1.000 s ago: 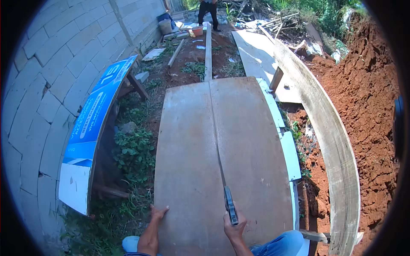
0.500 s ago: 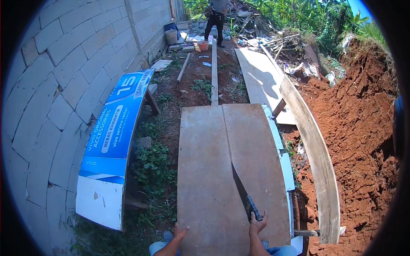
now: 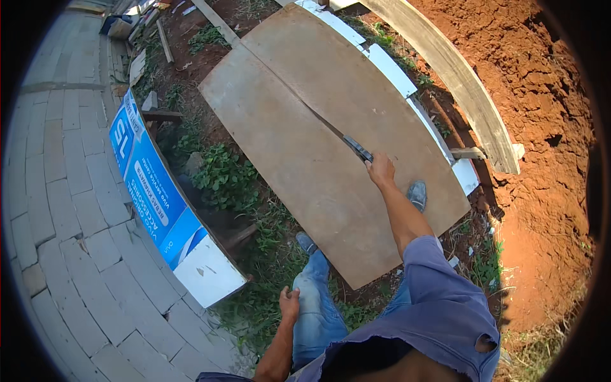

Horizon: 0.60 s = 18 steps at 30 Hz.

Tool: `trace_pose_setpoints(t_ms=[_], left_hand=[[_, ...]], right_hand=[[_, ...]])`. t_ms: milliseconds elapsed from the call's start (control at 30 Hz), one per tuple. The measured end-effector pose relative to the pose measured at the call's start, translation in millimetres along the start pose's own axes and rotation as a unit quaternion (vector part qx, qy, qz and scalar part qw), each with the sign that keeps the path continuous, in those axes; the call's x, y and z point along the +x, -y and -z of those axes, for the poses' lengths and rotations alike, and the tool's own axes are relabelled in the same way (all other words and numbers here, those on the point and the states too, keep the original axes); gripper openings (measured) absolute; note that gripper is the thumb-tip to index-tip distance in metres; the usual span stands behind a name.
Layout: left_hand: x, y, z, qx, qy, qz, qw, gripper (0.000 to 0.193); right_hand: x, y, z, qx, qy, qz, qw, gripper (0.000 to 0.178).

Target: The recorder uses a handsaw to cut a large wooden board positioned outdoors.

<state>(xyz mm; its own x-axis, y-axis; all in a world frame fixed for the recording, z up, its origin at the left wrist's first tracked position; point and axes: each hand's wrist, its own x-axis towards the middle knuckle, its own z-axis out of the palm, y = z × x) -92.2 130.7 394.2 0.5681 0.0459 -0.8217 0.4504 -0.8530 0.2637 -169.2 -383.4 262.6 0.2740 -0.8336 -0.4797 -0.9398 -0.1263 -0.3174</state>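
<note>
My right hand (image 3: 380,169) grips the dark handle of a handsaw (image 3: 337,135), whose blade sits in a long cut running up a large brown plywood sheet (image 3: 299,153). The sheet lies flat over the ground. One of my feet (image 3: 417,194) in a grey shoe rests on the sheet near its right edge; the other shoe (image 3: 306,242) stands in the grass beside it. My left hand (image 3: 289,304) rests on my left thigh in blue jeans, fingers loosely curled, holding nothing.
A blue and white sign board (image 3: 159,197) leans against a grey block wall (image 3: 57,210) on the left. Weeds (image 3: 226,178) grow between them and the sheet. A curved wooden plank (image 3: 464,89) and red earth bank (image 3: 547,127) lie to the right. White strips (image 3: 391,70) edge the sheet.
The view has tilted and swung to look down at my body. My left hand left the sheet's near edge and now rests on my thigh. My right hand still holds the saw.
</note>
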Motion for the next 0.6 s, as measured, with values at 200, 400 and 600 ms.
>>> trace_pose_setpoints(t_ms=[200,400,600], left_hand=[[-19,14,-8,0.053,0.063,-0.019,0.996,0.080],[-21,-33,5,0.044,0.152,0.001,0.987,0.079],[-28,-87,2,0.080,0.219,-0.037,0.972,0.080]], right_hand=[[-67,-10,-1,0.093,-0.064,-0.008,0.994,0.059],[-189,-56,36,0.238,-0.009,-0.046,0.970,0.049],[-317,-176,94,0.311,-0.246,-0.216,0.892,0.040]])
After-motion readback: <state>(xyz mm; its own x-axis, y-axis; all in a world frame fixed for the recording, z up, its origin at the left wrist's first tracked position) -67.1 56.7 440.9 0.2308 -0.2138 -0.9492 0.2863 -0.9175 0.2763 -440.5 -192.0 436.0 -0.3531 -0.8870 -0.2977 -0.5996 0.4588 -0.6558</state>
